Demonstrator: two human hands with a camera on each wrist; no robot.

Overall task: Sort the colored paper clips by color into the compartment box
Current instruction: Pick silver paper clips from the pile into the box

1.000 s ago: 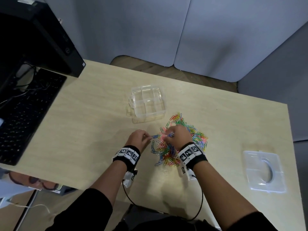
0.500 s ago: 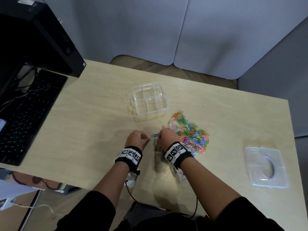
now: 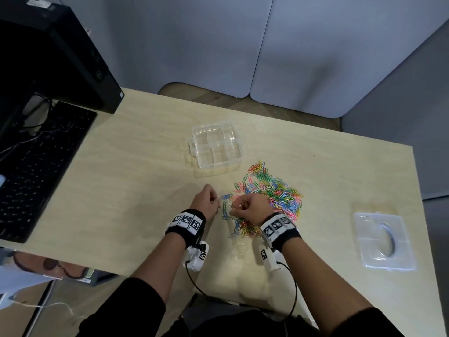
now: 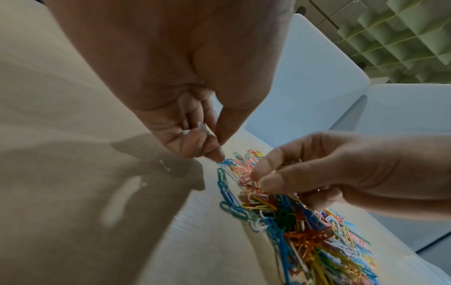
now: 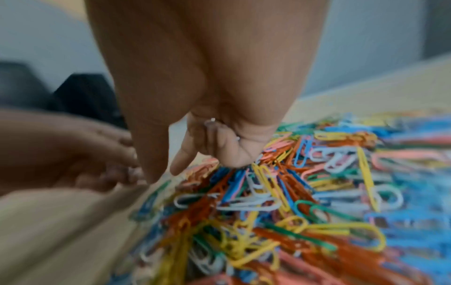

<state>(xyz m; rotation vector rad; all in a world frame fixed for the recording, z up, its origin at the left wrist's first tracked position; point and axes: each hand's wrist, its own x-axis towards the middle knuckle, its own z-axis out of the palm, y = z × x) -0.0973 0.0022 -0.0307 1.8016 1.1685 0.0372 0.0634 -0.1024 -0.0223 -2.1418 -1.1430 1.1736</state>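
A clear compartment box stands open on the desk with nothing seen in it. A heap of coloured paper clips lies to its near right. My left hand hovers at the heap's left edge, fingers curled round a few pale clips, one fingertip touching a blue clip. My right hand sits over the heap's near-left part, thumb and forefinger pinching reddish clips; what else its curled fingers hold is hidden.
The box's clear lid lies near the desk's right edge. A black keyboard and a black computer case occupy the left side. Grey partition panels stand behind the desk.
My right hand has shifted a little left, from over the heap to its near-left edge. The left hand has stayed almost in place beside it.
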